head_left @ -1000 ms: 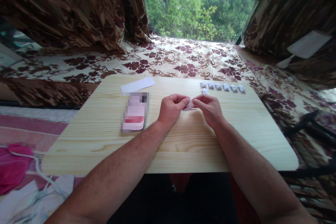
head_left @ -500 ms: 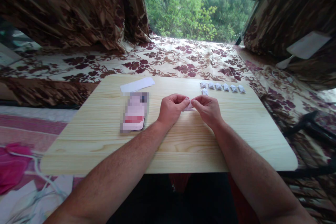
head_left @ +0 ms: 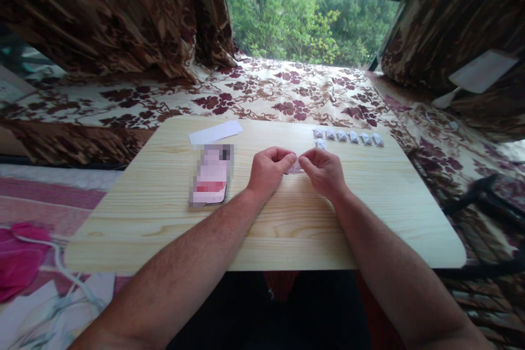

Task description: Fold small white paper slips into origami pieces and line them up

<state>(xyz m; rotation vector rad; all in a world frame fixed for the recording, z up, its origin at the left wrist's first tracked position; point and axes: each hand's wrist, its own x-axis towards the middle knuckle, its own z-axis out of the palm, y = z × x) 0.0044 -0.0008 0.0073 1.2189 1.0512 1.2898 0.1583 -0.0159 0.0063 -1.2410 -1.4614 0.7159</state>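
Note:
My left hand [head_left: 269, 170] and my right hand [head_left: 323, 171] meet over the middle of a pale wooden table [head_left: 262, 229]. Both are closed in a pinch on a small folded piece of pale paper [head_left: 295, 168], which is mostly hidden between the fingertips. Just beyond my right hand one small folded paper figure [head_left: 320, 144] lies alone. A row of several similar folded figures [head_left: 348, 135] sits at the far right of the table.
A phone [head_left: 210, 174] lies left of my hands, with a white paper strip [head_left: 215, 132] behind it. Floral cloth [head_left: 287, 90] covers the ledge beyond, under a window. Curtains hang at both sides. A pink item [head_left: 20, 254] and white cable lie at lower left.
My fingertips have drawn closer together on the folded paper, so less of it shows than a second ago. The hands stay in the same spot.

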